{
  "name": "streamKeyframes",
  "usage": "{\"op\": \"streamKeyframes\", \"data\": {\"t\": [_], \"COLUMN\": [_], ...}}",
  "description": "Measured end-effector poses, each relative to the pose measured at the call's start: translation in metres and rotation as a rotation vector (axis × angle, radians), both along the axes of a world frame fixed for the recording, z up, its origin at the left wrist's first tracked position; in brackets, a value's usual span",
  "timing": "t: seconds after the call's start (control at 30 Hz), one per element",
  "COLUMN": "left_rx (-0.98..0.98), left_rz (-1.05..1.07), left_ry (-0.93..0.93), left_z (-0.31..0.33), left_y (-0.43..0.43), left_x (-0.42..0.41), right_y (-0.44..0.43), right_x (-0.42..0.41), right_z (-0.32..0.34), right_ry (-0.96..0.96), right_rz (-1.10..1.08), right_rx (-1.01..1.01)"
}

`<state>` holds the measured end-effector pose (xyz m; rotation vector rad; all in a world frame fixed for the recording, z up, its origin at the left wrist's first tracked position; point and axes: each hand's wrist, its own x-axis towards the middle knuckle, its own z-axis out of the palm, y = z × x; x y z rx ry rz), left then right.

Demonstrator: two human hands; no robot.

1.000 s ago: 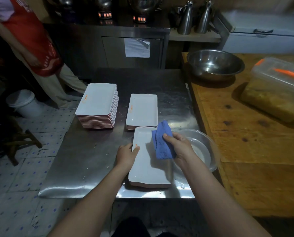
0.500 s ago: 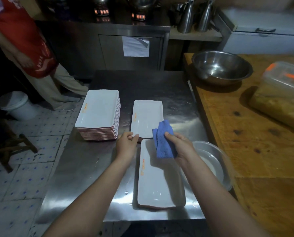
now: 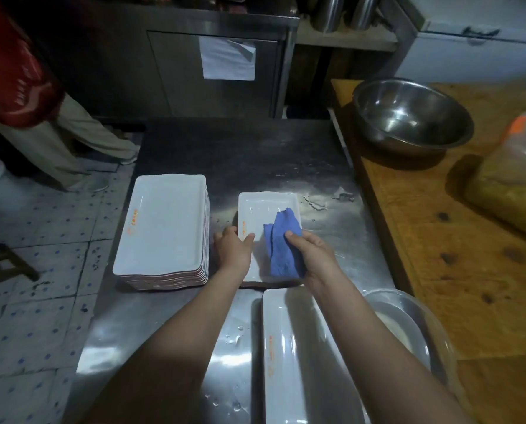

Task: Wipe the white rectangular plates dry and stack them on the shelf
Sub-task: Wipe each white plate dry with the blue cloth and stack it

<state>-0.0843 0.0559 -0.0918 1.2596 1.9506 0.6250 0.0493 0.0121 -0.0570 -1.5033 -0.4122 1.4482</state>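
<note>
A white rectangular plate (image 3: 264, 209) tops a short pile in the middle of the steel table (image 3: 255, 154). My left hand (image 3: 232, 250) grips its left edge, thumb over the rim. My right hand (image 3: 312, 254) holds a blue cloth (image 3: 281, 246) and presses it onto that plate. A tall stack of the same plates (image 3: 163, 228) stands to the left. Another white plate (image 3: 289, 356) lies near the table's front edge, under my right forearm.
A clear bowl (image 3: 414, 325) sits at the table's right front. On the wooden counter (image 3: 439, 255) to the right are a steel bowl (image 3: 408, 117) and a plastic food box (image 3: 512, 185). A person in a red apron (image 3: 13, 75) stands at far left. Water drops dot the table.
Both hands left the near plate and moved forward to the middle pile. The left hand took hold of its edge and the cloth came down on its top plate. The camera tilted down.
</note>
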Motion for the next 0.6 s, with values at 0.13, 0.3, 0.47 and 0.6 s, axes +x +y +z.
{"op": "streamKeyframes", "data": {"t": [0.13,0.3,0.47,0.6], "left_rx": [-0.007,0.024,0.086,0.110], "left_rz": [0.026,0.061,0.106,0.136], "left_ry": [-0.024,-0.084,-0.045,-0.046], "left_z": [-0.009,-0.015,-0.016,-0.012], "left_y": [0.006,0.010,0.007,0.005], "left_x": [-0.002,-0.004,-0.003,-0.003], "right_y": [0.009,0.009,0.002,0.000], "right_x": [-0.003,-0.001,0.006,0.011], "right_z": [-0.006,-0.011,-0.009,-0.003], "right_ry": [-0.003,-0.010,-0.001,0.009], "right_rz": [-0.033,-0.051,-0.067,-0.097], "right_rx": [-0.027,-0.038,-0.039,-0.042]}}
